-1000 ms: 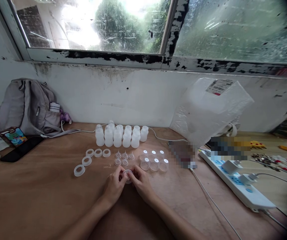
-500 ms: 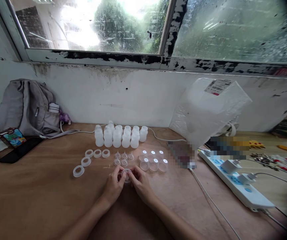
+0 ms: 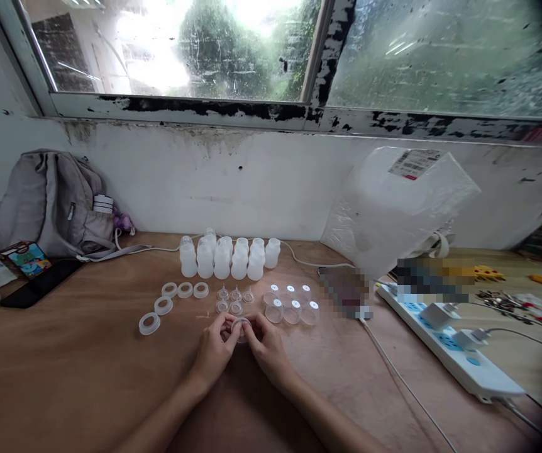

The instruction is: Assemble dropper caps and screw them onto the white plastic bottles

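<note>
My left hand (image 3: 214, 346) and my right hand (image 3: 265, 349) meet over the near middle of the table. Between their fingertips is a translucent bottle ring (image 3: 241, 338), with both thumbs pressed on it; its inside is mostly hidden by my fingers. Just beyond my hands lie several clear bottle nipples (image 3: 236, 294) in two rows. More bottle rings (image 3: 149, 323) lie flat to the left. On the right stand several clear caps (image 3: 292, 312) with white dots on top. Behind these is a group of frosted baby bottles (image 3: 221, 264), two with clear tops.
A white power strip (image 3: 469, 362) with plugged-in chargers lies at the right, its cable crossing the table. A plastic bag (image 3: 388, 207) leans against the wall. At left are a grey backpack (image 3: 44, 201) and a black phone (image 3: 39, 284).
Both thumbs have shifted slightly inward over the bottle ring, and the ring looks tilted a little differently. The other parts on the table have not moved.
</note>
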A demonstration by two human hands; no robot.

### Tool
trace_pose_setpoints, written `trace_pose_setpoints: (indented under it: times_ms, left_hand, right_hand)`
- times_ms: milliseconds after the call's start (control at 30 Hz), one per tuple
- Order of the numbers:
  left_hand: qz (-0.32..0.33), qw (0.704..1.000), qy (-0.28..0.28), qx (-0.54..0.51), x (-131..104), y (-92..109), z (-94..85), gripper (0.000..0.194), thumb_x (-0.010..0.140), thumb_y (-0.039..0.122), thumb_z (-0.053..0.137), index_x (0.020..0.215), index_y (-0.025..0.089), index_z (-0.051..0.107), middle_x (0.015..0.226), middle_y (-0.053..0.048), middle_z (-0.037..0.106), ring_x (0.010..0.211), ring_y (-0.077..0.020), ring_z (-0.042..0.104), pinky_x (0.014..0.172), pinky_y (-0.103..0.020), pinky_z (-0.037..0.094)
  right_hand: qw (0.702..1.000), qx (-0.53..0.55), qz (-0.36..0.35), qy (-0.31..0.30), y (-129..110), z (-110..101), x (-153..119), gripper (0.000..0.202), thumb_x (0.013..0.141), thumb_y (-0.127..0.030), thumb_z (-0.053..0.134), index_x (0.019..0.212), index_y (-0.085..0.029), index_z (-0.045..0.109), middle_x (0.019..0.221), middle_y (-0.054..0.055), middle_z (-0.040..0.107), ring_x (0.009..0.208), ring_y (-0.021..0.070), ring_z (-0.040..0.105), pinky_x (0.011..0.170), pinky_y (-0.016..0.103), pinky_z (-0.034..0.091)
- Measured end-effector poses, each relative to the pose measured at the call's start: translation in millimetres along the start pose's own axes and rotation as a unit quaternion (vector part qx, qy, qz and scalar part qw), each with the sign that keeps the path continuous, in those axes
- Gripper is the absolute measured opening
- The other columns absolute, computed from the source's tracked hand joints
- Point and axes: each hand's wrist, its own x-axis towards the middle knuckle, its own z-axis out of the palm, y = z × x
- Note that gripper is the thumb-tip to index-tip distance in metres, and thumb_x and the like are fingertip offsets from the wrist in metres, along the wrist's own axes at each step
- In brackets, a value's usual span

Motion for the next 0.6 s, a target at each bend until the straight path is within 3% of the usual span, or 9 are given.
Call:
trace_pose_setpoints:
  times_ms: [600]
  left_hand:
    - [0.029,0.997,0.005,0.072,-1.7,-2.2,-0.9,0.010,0.079,0.028,0.042,0.076,0.020,0.047,0.065,0.000,0.060,0.059,-0.0134,0.058,0.054,-0.021,0.042]
  right_hand:
    - [1.000,-0.010,0.008,0.009,1.6,0.7,-0.6,0.014,0.077,-0.025,0.048,0.074,-0.016,0.059,0.063,0.000,0.058,0.055,0.0108,0.048,0.051,0.020,0.037]
